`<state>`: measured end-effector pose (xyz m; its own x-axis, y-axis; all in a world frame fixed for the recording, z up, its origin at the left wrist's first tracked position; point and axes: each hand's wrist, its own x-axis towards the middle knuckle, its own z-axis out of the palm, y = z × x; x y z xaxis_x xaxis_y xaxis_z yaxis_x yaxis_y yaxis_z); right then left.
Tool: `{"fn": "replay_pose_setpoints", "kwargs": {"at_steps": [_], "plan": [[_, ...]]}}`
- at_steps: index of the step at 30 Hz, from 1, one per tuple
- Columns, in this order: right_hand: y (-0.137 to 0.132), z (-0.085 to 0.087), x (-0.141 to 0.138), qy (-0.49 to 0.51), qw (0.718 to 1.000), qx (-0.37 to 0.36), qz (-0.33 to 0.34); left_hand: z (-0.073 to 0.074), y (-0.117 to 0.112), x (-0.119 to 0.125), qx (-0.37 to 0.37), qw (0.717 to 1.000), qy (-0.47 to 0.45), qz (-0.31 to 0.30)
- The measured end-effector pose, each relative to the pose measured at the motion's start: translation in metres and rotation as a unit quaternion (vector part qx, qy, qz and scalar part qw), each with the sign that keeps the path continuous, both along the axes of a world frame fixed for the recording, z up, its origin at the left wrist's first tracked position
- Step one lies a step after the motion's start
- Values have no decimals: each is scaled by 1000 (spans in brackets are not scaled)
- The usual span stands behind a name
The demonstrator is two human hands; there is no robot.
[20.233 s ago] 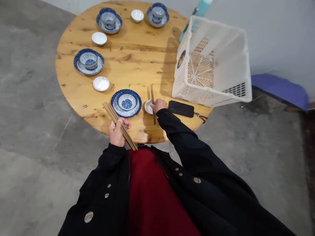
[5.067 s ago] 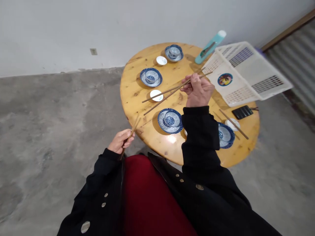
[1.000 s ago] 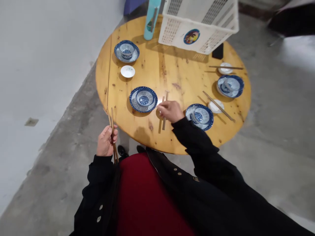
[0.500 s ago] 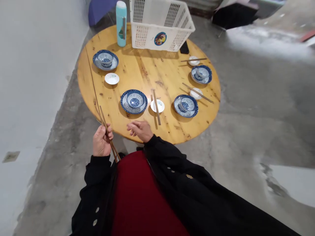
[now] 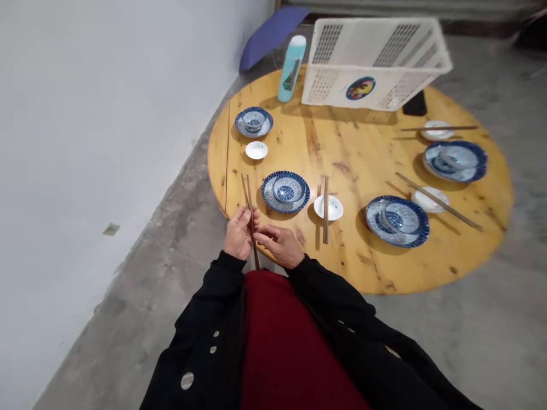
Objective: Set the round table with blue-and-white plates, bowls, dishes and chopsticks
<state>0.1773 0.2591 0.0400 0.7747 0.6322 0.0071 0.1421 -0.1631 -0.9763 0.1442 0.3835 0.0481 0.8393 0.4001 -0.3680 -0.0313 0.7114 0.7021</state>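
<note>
Brown chopsticks (image 5: 252,224) are by the edge of the counter (image 5: 342,145), left hand (image 5: 237,236) with its fingers clamped on them. Right hand (image 5: 282,245) is right alongside, can't tell if its fingers are gripping.

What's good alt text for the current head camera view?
A person's left hand grips chopsticks at the edge of a wooden table, the right hand close beside them. Three of four white saucers bear more chopsticks, among blue-patterned bowls on plates; a white crate and turquoise bottle stand farther back.
</note>
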Motion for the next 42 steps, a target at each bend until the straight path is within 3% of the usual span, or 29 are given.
{"fn": "replay_pose_setpoints", "kwargs": {"at_steps": [9, 16, 27, 31, 34, 39, 42], "plan": [[0, -11, 7, -58, 998, -16, -9, -4, -17, -4, 3, 999, 1, 51], [-3, -16, 4, -8, 1000, -1, -12, -8, -22, -7, -2, 999, -10, 37], [9, -11, -2, 71, 997, 11, -5, -12, -14, -13, 28, 999, -18, 2], [21, -10, 0, 76, 997, 2, -7, -14, 6, -17, 55, 998, -24, -9], [31, -10, 14, 74, 996, 6, -49, -20, 37, -31, 83, 996, -3, 28], [48, -17, 55, 107, 970, 73, -204, -46, 93, -95, 107, 986, 78, 98], [58, -26, 74, 105, 946, 103, -289, -68, 112, -142, 74, 974, 160, 143]]}}
